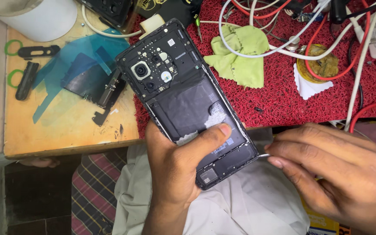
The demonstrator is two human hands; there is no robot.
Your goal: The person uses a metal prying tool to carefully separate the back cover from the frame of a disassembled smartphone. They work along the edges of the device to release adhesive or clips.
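Head view: left hand (177, 167) grips the opened, fragile-looking phone (183, 98) by its edges, while right hand (331, 174) pinches a thin metal tool (263, 155) at its lower corner.

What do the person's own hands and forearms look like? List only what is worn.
Both the left hand and the right hand are bare: no gloves, rings, watch or bands show. The left forearm is bare too, with no sleeve in view. The right wrist is out of frame.
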